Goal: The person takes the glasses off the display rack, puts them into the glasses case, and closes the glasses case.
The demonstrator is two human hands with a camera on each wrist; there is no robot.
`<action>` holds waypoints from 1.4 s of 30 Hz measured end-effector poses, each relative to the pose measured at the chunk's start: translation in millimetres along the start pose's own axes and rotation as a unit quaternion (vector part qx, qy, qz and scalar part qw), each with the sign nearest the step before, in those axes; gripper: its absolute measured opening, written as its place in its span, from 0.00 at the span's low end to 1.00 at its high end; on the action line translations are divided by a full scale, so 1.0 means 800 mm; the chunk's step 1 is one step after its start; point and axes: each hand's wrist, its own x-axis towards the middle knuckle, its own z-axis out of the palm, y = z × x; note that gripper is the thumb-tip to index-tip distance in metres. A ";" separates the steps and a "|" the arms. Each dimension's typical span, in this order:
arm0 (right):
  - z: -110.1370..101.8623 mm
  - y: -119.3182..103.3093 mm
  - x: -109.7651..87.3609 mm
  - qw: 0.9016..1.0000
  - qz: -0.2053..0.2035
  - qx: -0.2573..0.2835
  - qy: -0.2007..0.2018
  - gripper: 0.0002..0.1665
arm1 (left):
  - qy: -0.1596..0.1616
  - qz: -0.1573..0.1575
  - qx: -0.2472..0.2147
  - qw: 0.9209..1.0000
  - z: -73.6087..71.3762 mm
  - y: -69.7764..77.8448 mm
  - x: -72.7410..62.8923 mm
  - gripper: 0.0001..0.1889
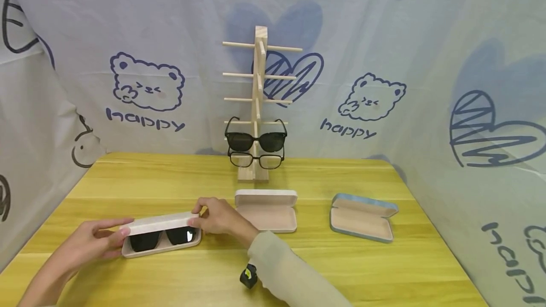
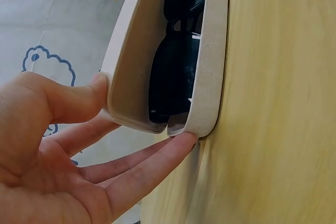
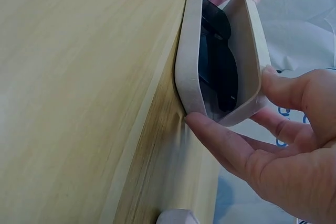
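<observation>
A white glasses case [image 1: 161, 223] lies at the front left of the table with its lid partly lowered. Dark sunglasses [image 1: 145, 241] are inside, lenses showing under the lid. At the case's left end, my left hand [image 1: 87, 245] pinches the lid with thumb and fingers; in the left wrist view another finger touches the base. My right hand [image 1: 218, 217] grips the lid at the other end, its thumb [image 3: 286, 88] on the lid's edge and a finger at the base's corner in the right wrist view.
An open white case [image 1: 266, 219] and an open blue case [image 1: 362, 224] stand to the right. Behind them, a wooden rack [image 1: 260, 79] holds black sunglasses [image 1: 241, 142] above clear-lensed glasses [image 1: 270, 161]. A small black object [image 1: 249, 276] is beside my right sleeve.
</observation>
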 end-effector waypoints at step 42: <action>-0.006 0.017 -0.004 0.999 -0.032 -0.037 -0.019 0.08 | 0.073 0.062 0.258 0.961 0.007 0.021 0.013 0.21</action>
